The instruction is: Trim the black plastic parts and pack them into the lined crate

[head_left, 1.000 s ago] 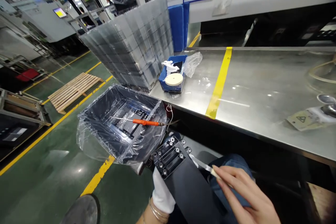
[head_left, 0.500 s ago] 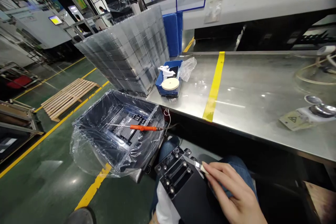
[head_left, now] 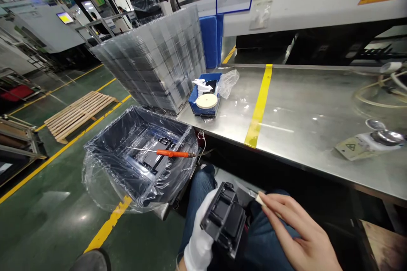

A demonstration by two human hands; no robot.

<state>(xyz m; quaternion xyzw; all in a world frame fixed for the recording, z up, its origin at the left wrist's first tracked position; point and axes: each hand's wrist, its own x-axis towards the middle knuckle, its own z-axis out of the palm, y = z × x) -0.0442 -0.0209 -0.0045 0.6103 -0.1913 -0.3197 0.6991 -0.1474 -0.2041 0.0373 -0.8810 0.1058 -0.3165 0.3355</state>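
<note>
My left hand (head_left: pixel 199 241), in a white glove, grips a black moulded plastic part (head_left: pixel 225 220) over my lap, tilted so its end faces me. My bare right hand (head_left: pixel 302 237) is closed on a small knife (head_left: pixel 256 197) with a pale handle; its blade tip sits beside the part's upper right edge. Both hands are low in the view, in front of the steel table's edge.
A plastic-lined black bin (head_left: pixel 140 156) stands at my left with an orange-handled screwdriver (head_left: pixel 168 153) across it. On the steel table (head_left: pixel 311 114) are a blue tray (head_left: pixel 203 99), a clear bag, a yellow tape line (head_left: pixel 259 106) and a stack of clear trays (head_left: pixel 159 59).
The black part has been turned from lying flat with its holed face up to end-on toward me. The knife has drawn slightly away to the right.
</note>
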